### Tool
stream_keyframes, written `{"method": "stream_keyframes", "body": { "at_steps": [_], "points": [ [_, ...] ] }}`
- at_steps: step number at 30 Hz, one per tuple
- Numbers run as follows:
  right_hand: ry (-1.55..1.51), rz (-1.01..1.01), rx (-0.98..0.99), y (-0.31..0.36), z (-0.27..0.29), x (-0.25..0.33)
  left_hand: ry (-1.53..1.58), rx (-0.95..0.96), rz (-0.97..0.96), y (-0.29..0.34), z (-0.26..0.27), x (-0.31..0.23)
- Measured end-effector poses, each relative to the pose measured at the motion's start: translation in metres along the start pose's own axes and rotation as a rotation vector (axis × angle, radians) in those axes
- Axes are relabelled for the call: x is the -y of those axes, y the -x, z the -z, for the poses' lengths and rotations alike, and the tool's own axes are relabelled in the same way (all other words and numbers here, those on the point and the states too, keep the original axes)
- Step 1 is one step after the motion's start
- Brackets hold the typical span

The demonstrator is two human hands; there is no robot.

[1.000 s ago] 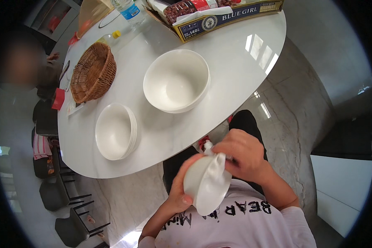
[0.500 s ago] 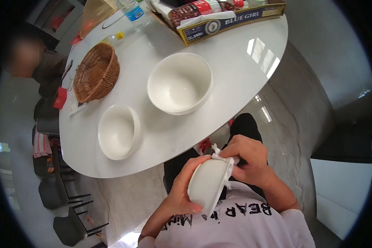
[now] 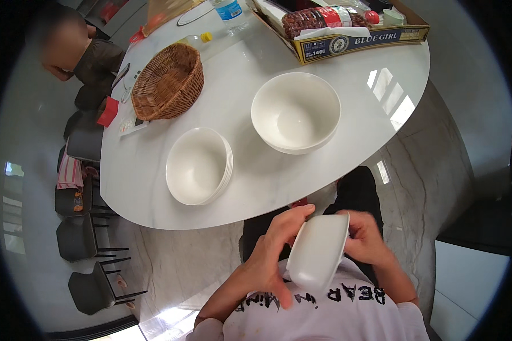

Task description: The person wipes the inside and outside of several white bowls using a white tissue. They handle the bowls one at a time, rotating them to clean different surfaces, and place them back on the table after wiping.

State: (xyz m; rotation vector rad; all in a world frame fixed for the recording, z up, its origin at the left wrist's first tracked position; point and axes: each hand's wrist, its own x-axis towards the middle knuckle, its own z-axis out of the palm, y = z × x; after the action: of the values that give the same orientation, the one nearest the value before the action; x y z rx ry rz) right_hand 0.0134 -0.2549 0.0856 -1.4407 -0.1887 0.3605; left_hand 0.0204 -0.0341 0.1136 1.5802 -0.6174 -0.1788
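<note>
A small white bowl (image 3: 320, 250) is tilted on its side above my lap, its outside facing left. My right hand (image 3: 367, 236) grips it at the rim; its fingertips are hidden behind and inside the bowl. My left hand (image 3: 276, 244) is spread open along the bowl's left side, thumb below and fingers above. Whether its palm touches the bowl is hard to see. The white tissue seen earlier is hidden now. On the table, a stack of white bowls (image 3: 199, 166) stands nearest my left hand, and larger white bowls (image 3: 296, 112), nested together, stand to its right.
The glossy white table (image 3: 153, 199) curves in front of me. On it are a wicker basket (image 3: 168, 81), a yellow-capped bottle (image 3: 196, 40), a water bottle (image 3: 231, 16) and a cardboard tray (image 3: 363, 43) with packages. Dark chairs (image 3: 77, 237) and a person (image 3: 99, 57) are at left.
The bowl has turned in my right hand, and my left fingers have spread from their hold on it. The tissue has gone out of sight. My view has shifted, so the table appears further right.
</note>
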Motion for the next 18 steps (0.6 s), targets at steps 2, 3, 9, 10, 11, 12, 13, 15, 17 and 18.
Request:
{"method": "stream_keyframes", "body": {
  "at_steps": [2,3,9,10,11,12,13,15,17,18],
  "points": [
    [0.52,0.317,-0.102,-0.003,0.016,0.023,0.2,-0.007,0.399,0.001,0.002,-0.013],
    [0.659,0.375,-0.141,-0.003,0.016,0.033,0.165,0.06,0.399,0.0,0.007,-0.009],
    [0.767,0.535,-0.29,-0.011,0.004,0.043,0.455,0.053,0.505,0.0,-0.006,-0.007],
    [0.681,0.491,-0.294,-0.011,0.005,0.038,0.503,-0.001,0.459,0.002,-0.009,-0.004],
    [0.607,0.406,-0.257,-0.012,0.004,0.033,0.452,-0.065,0.388,0.003,-0.01,-0.002],
    [0.532,0.321,-0.218,-0.011,0.002,0.027,0.4,-0.129,0.318,0.003,-0.011,-0.001],
    [0.458,0.237,-0.179,-0.011,-0.001,0.019,0.349,-0.193,0.246,0.004,-0.012,0.0],
    [0.047,-0.036,0.046,0.0,-0.009,0.002,0.306,-0.22,0.251,0.006,-0.009,0.003],
    [0.266,-0.083,0.231,0.008,0.004,0.004,0.298,-0.24,0.238,0.008,-0.008,0.005],
    [0.365,0.017,0.183,0.012,0.009,0.006,0.293,-0.251,0.24,0.007,-0.006,0.004]
  ]
}}
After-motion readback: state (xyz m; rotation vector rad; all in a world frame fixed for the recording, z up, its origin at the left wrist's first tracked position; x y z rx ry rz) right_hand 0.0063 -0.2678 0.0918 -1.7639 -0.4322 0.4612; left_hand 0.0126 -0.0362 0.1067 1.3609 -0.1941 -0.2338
